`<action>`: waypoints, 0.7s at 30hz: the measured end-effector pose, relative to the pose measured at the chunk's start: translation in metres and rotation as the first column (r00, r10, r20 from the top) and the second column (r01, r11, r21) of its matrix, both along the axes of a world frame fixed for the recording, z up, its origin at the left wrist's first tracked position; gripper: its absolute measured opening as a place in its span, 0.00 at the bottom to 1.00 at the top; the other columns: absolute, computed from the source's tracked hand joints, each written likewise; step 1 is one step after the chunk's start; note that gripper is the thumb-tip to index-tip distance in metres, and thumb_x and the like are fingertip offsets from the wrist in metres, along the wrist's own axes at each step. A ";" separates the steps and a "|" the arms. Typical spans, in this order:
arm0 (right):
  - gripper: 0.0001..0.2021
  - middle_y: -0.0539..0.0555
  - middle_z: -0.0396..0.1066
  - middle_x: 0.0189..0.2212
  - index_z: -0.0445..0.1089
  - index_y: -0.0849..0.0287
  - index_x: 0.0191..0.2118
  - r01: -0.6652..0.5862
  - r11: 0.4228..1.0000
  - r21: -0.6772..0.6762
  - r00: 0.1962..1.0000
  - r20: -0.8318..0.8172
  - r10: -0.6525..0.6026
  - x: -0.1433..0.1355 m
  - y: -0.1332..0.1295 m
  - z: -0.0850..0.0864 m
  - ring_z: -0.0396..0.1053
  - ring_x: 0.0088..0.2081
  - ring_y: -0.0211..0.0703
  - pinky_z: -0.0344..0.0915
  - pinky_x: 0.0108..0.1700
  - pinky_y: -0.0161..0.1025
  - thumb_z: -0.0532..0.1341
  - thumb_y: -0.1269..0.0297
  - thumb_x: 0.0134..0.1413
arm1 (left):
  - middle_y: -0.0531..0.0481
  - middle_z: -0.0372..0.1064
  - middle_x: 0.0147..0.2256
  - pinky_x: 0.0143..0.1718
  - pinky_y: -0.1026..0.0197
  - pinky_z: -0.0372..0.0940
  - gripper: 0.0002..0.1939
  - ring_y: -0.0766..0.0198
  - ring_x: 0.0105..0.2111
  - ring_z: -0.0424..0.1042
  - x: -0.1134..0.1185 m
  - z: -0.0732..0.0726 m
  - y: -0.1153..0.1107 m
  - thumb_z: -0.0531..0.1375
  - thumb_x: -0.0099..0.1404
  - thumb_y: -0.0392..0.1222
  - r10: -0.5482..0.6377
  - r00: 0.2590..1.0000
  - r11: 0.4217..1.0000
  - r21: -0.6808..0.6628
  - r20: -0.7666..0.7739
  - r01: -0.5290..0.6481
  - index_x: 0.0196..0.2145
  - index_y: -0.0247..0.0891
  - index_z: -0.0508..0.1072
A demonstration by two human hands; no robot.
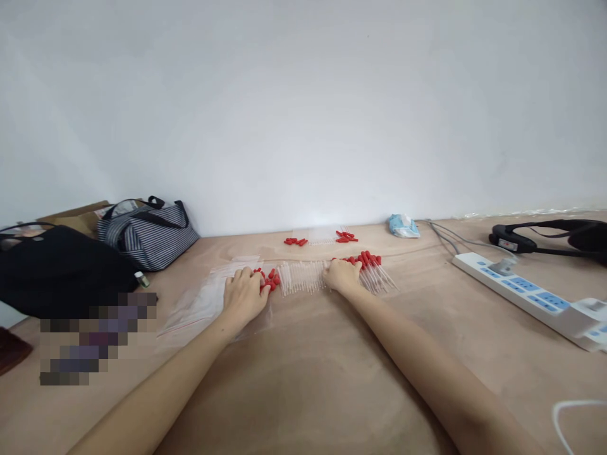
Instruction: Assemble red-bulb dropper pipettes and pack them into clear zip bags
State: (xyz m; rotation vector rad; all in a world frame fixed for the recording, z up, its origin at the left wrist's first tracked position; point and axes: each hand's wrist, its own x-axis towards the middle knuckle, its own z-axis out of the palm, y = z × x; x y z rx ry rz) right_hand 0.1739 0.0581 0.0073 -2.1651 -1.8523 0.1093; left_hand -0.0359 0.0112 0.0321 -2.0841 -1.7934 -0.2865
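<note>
A row of thin clear droppers with red rubber bulbs lies across the table; their clear stems (303, 278) show in the middle. My left hand (244, 294) is at the row's left end, fingers and thumb curled round some red bulbs (270, 279). Under and beside it lie clear plastic bags (199, 306). At the right end my right hand (342, 275) is closed over the droppers there, its fingertips partly hidden. Just right of it more red-bulbed droppers (372, 259) fan out, stems pointing towards me.
Farther back lies a smaller group of red-bulbed droppers (347, 236) by the wall. A blue-and-white packet (403, 225), a white power strip (521, 294) and a black strap (545, 237) are on the right. A striped bag (156, 234) and a black bag (66, 272) stand left.
</note>
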 end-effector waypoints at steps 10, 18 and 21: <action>0.10 0.56 0.67 0.30 0.62 0.62 0.33 -0.504 0.752 0.426 0.831 0.001 0.556 0.045 -0.052 -0.021 0.63 0.33 0.42 0.54 0.39 0.40 0.46 0.66 0.57 | 0.47 0.64 0.30 0.36 0.58 0.59 0.05 0.60 0.33 0.63 0.041 -0.009 -0.031 0.52 0.60 0.37 -0.527 0.803 0.842 0.041 0.277 0.538 0.28 0.36 0.65; 0.13 0.55 0.67 0.33 0.64 0.58 0.46 -0.711 0.592 0.379 0.672 0.118 0.731 0.074 -0.090 -0.026 0.63 0.35 0.40 0.53 0.40 0.41 0.48 0.67 0.58 | 0.44 0.68 0.39 0.42 0.54 0.63 0.07 0.58 0.41 0.67 0.053 -0.035 -0.037 0.54 0.58 0.37 -0.598 0.623 0.723 0.005 0.503 0.690 0.35 0.35 0.67; 0.12 0.54 0.67 0.32 0.66 0.57 0.43 -0.725 0.584 0.366 0.657 0.111 0.746 0.068 -0.091 -0.024 0.63 0.35 0.39 0.52 0.40 0.41 0.49 0.68 0.57 | 0.42 0.64 0.48 0.50 0.49 0.58 0.12 0.54 0.51 0.59 0.052 -0.038 -0.033 0.54 0.59 0.39 -0.604 0.625 0.704 -0.035 0.495 0.709 0.40 0.36 0.70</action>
